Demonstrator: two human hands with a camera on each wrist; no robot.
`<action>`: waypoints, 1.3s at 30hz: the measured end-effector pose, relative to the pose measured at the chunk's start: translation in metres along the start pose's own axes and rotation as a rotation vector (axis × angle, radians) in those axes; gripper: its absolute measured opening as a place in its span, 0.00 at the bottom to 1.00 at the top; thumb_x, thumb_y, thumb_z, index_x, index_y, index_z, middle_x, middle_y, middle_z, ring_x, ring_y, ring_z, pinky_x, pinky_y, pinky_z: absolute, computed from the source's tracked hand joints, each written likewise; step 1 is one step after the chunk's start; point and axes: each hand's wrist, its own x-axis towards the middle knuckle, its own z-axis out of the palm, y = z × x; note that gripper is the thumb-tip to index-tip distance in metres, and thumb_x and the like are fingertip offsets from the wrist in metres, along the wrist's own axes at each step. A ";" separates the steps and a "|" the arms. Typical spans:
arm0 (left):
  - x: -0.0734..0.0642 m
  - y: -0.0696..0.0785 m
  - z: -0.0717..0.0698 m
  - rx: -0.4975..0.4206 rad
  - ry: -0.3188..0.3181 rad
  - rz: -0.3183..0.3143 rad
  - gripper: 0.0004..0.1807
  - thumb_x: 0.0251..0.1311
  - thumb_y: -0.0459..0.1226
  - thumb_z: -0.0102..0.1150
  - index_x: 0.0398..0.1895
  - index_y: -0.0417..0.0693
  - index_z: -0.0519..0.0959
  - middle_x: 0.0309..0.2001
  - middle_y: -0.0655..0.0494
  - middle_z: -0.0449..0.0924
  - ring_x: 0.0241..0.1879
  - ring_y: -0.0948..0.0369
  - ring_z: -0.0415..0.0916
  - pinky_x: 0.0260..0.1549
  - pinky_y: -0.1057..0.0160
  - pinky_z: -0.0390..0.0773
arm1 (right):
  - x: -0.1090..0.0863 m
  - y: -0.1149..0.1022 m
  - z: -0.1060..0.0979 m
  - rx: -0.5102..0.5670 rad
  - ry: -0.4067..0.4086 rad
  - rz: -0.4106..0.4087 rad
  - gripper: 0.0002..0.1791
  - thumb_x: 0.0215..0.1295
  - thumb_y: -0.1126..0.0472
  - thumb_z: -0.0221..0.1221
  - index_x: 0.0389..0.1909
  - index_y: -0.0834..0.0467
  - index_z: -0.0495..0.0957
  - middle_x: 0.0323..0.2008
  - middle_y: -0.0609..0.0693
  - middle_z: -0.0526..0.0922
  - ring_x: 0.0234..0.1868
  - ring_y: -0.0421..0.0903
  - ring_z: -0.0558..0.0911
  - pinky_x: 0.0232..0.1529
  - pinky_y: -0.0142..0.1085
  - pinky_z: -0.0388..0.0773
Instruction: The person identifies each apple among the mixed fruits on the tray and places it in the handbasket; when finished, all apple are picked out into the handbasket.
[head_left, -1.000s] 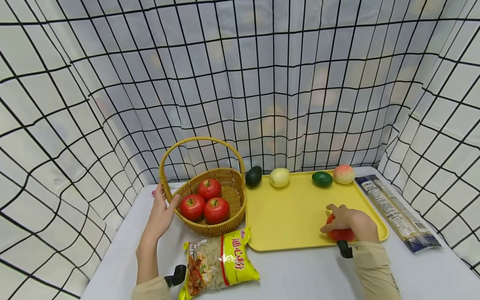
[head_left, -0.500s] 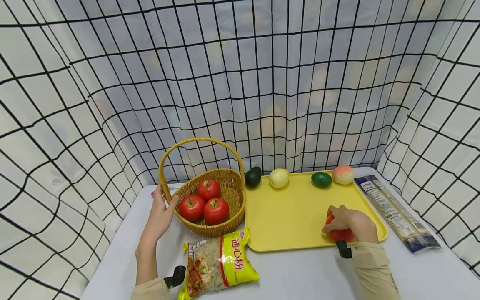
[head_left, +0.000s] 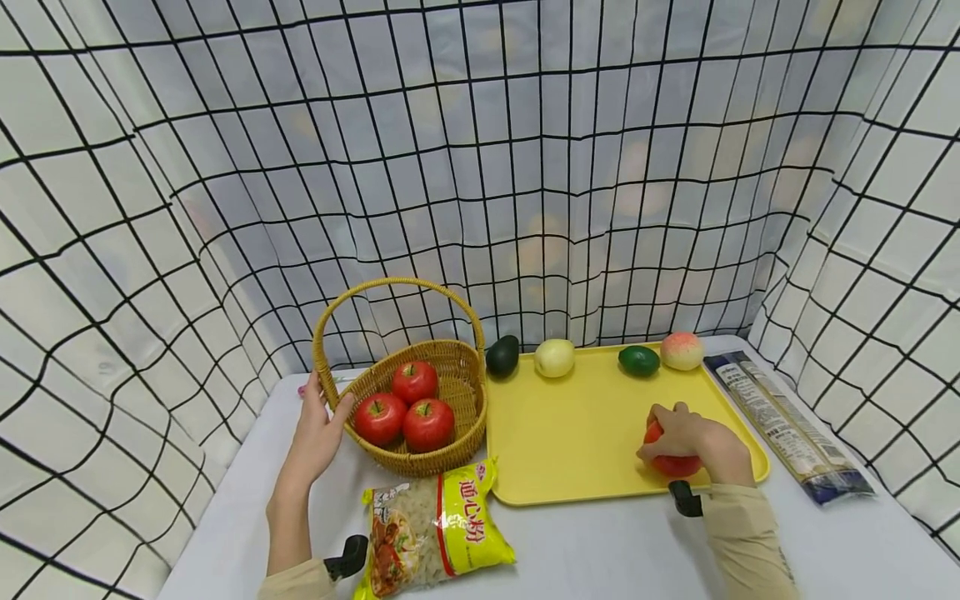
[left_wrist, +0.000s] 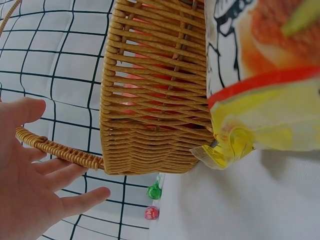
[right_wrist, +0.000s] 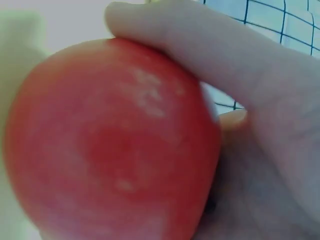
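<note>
My right hand (head_left: 693, 437) grips a smooth, round red fruit (head_left: 675, 467) over the near right part of the yellow tray (head_left: 577, 425). The fruit (right_wrist: 110, 140) fills much of the right wrist view, with a finger curved along its upper side. A wicker basket (head_left: 427, 461) at left contains three red apples (head_left: 428, 425). Beside its left side is my left hand (head_left: 315, 442), with the foot of the arched handle (head_left: 401, 282) between thumb and fingers. In the left wrist view those fingers (left_wrist: 62, 177) lie spread and fairly straight against the handle (left_wrist: 65, 150).
A yellow pasta bag (head_left: 438, 529) lies before the basket. Along the tray's far edge sit a dark avocado (head_left: 502, 357), a pale yellow fruit (head_left: 554, 357), a green fruit (head_left: 639, 360) and a peach (head_left: 682, 351). A long packet (head_left: 787, 429) lies to the right.
The fingers of my right hand have drawn in closer around the red fruit. The left hand keeps its place at the basket; the whole head view shifts slightly.
</note>
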 end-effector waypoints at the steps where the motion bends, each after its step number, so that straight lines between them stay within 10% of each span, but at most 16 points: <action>1: -0.001 0.000 -0.001 0.002 0.001 -0.003 0.48 0.80 0.48 0.43 0.81 0.40 0.23 0.82 0.29 0.35 0.80 0.32 0.42 0.74 0.28 0.51 | 0.003 -0.003 0.000 -0.002 0.017 -0.017 0.30 0.61 0.44 0.67 0.55 0.58 0.71 0.47 0.65 0.70 0.47 0.61 0.74 0.44 0.52 0.81; 28: 0.000 0.000 0.000 0.005 0.021 0.038 0.46 0.80 0.45 0.44 0.82 0.40 0.25 0.81 0.27 0.37 0.80 0.31 0.43 0.74 0.28 0.50 | 0.015 -0.078 0.017 0.154 0.342 -0.531 0.28 0.65 0.43 0.67 0.64 0.45 0.74 0.66 0.54 0.69 0.64 0.54 0.68 0.51 0.46 0.82; 39: 0.001 0.001 0.002 -0.006 0.024 0.045 0.46 0.80 0.45 0.45 0.82 0.42 0.26 0.81 0.28 0.38 0.80 0.31 0.42 0.74 0.27 0.50 | 0.019 -0.097 0.028 0.090 0.430 -0.587 0.33 0.64 0.46 0.69 0.69 0.44 0.71 0.70 0.55 0.65 0.68 0.55 0.67 0.51 0.50 0.85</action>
